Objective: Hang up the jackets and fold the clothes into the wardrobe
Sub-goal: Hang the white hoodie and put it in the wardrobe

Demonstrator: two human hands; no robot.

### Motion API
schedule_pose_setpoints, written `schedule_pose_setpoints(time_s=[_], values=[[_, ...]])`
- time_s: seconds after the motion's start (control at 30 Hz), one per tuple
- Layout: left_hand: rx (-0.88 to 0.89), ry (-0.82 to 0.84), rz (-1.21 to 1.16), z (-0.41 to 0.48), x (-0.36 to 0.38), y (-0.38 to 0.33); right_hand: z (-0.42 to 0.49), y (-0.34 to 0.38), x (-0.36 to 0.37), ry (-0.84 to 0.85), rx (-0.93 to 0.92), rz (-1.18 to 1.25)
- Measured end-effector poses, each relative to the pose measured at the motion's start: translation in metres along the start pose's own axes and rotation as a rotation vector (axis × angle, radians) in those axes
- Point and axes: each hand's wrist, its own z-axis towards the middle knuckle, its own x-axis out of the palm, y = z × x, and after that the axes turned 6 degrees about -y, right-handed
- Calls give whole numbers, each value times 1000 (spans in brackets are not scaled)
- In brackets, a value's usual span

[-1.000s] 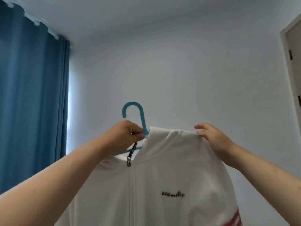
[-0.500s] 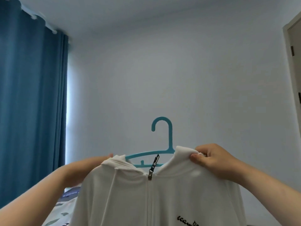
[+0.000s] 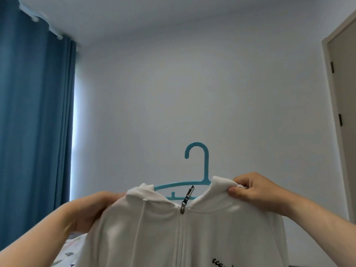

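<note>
On a teal hanger (image 3: 206, 166), right hand (image 3: 256, 191) pinches white zipped jacket (image 3: 212, 228); left hand (image 3: 90, 212) unclear.

Items as I log them from my feed, by material:
1. Jacket (image 3: 212, 228): white cloth, matt, soft-looking, smooth with faint creases.
2. Hanger (image 3: 206, 166): teal plastic, smooth, with a slight sheen.
3. Zip pull (image 3: 182, 210): grey metal with a dull shine. I cannot tell the material of its black tab (image 3: 189, 192).
4. Drawstring (image 3: 139, 224): white cord, matt.
5. Curtain (image 3: 34, 122): blue cloth, matt, hanging in folds.
6. Wall (image 3: 192, 93): painted, matt, smooth.
7. Door hinges (image 3: 340, 119): dark, matt, probably metal.
</note>
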Motion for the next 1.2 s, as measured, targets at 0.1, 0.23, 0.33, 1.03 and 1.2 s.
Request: schedule_pose_setpoints(time_s=[0.1, 0.23, 0.33, 1.03, 1.2], values=[[24, -22, 190, -5, 4, -12, -2, 7, -7, 18, -8, -34], [303, -395, 222, -2, 25, -46, 1, 17, -7, 94, -14, -148], [450, -493, 77, -3, 38, -70, 3, 22, -3, 108, -15, -200], [733, -574, 1059, 8, 71, -24, 12, 21, 10, -117, -140, -256], [647, -738, 1043, 7, 63, -19, -1, 15, 5, -39, -34, -280]])
